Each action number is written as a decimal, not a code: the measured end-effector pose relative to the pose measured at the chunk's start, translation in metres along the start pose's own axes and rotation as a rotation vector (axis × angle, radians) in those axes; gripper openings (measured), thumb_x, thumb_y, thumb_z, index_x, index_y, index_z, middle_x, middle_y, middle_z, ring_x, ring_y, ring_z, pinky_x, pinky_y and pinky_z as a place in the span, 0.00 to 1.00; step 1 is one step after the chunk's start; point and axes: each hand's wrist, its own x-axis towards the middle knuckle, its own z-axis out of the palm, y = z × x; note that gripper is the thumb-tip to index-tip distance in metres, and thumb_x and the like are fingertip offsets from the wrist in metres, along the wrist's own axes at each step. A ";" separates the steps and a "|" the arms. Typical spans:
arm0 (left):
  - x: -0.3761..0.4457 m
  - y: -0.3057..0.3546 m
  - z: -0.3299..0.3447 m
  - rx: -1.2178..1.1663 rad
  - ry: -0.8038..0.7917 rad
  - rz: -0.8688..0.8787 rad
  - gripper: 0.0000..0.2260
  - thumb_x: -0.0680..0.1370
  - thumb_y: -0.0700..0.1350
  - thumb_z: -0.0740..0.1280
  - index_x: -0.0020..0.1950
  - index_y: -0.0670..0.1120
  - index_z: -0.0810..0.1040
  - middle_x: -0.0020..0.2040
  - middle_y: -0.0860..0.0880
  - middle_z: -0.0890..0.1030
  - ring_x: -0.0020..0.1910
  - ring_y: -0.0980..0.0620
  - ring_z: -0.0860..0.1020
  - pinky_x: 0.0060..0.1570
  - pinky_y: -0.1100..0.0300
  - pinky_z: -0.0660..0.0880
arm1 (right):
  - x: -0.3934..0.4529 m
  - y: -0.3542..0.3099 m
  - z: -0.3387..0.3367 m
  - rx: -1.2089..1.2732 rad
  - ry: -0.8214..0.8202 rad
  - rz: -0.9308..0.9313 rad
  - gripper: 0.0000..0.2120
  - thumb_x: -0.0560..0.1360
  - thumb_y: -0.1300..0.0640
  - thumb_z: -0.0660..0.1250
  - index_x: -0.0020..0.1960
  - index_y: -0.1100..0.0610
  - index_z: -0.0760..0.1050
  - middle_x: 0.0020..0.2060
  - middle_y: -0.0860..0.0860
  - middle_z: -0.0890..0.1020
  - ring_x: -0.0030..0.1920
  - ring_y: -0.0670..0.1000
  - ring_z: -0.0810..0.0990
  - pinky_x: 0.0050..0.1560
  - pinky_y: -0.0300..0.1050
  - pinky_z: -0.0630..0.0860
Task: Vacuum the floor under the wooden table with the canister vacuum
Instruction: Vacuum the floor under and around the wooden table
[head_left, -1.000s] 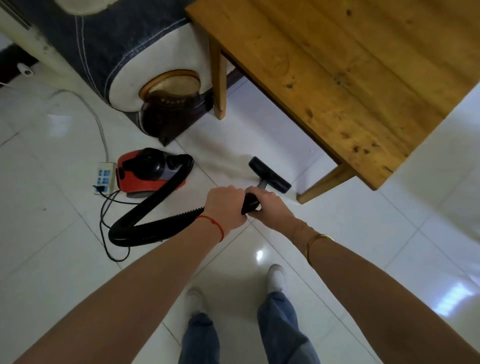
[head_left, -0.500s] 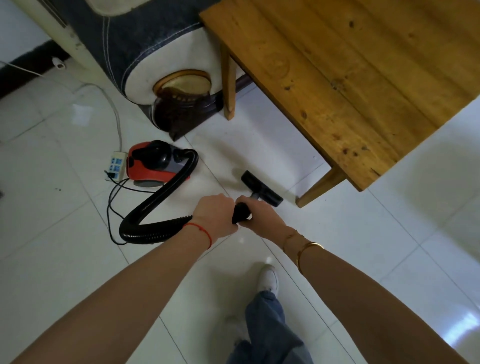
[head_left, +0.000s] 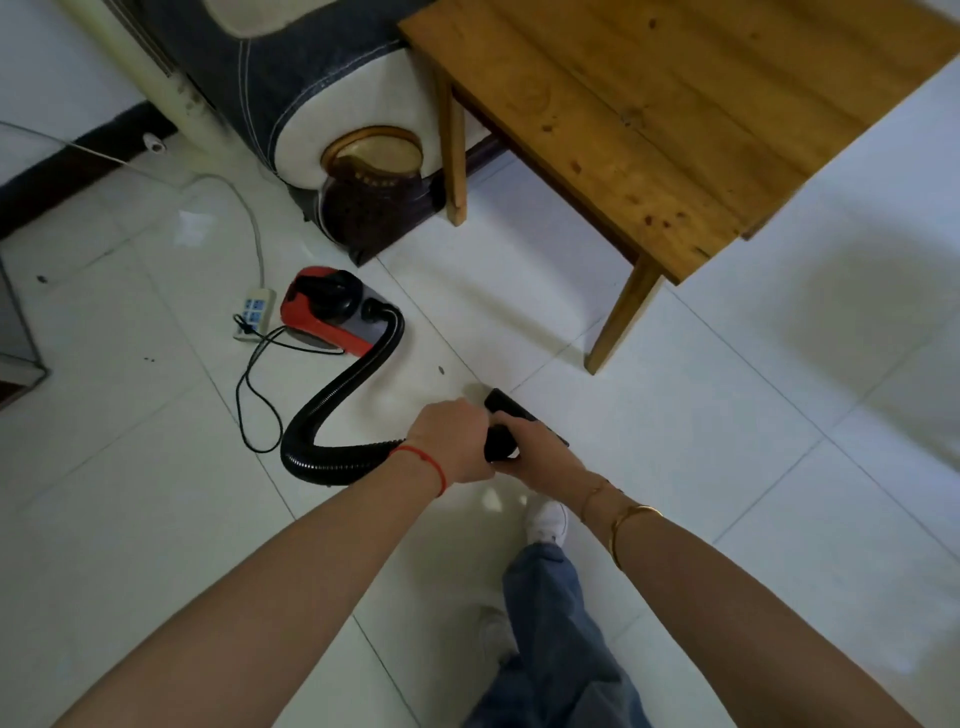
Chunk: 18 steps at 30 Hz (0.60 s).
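Observation:
A red and black canister vacuum (head_left: 327, 312) sits on the white tile floor, left of the wooden table (head_left: 649, 104). Its black ribbed hose (head_left: 332, 410) curves from the canister to my hands. My left hand (head_left: 452, 441) grips the hose end. My right hand (head_left: 540, 457) grips the black wand (head_left: 500, 441) just ahead of it. The black floor nozzle (head_left: 506, 404) peeks out beyond my hands, on the tiles in front of the table's near leg (head_left: 623, 312), outside the table's edge.
A padded sofa end (head_left: 311, 93) with a dark carved base stands behind the vacuum, beside the table's far leg (head_left: 453, 150). A white power strip (head_left: 254, 312) and black cord (head_left: 249, 395) lie left of the canister. My feet and jeans (head_left: 545, 597) are below my hands.
The nozzle has been pulled back from under the table's edge toward me. I have stepped back, and the table and vacuum now sit farther away in view.

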 end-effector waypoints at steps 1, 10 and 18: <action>-0.003 0.011 0.004 0.001 -0.001 0.007 0.12 0.73 0.51 0.68 0.53 0.46 0.75 0.49 0.47 0.77 0.47 0.47 0.79 0.42 0.58 0.71 | -0.012 0.006 -0.001 0.000 0.002 0.008 0.17 0.71 0.55 0.73 0.56 0.48 0.72 0.50 0.46 0.82 0.50 0.49 0.80 0.57 0.49 0.77; -0.004 0.121 0.030 -0.053 -0.008 0.056 0.06 0.74 0.48 0.67 0.44 0.46 0.73 0.41 0.48 0.76 0.42 0.49 0.79 0.39 0.59 0.71 | -0.102 0.079 -0.034 -0.011 0.070 0.043 0.15 0.70 0.58 0.73 0.54 0.50 0.73 0.48 0.47 0.82 0.49 0.49 0.81 0.53 0.51 0.78; 0.042 0.210 0.026 -0.037 0.030 0.089 0.07 0.74 0.48 0.66 0.48 0.47 0.74 0.43 0.48 0.78 0.42 0.48 0.79 0.38 0.59 0.70 | -0.137 0.153 -0.090 -0.015 0.106 0.067 0.16 0.70 0.59 0.73 0.55 0.52 0.73 0.50 0.48 0.81 0.50 0.51 0.79 0.55 0.50 0.76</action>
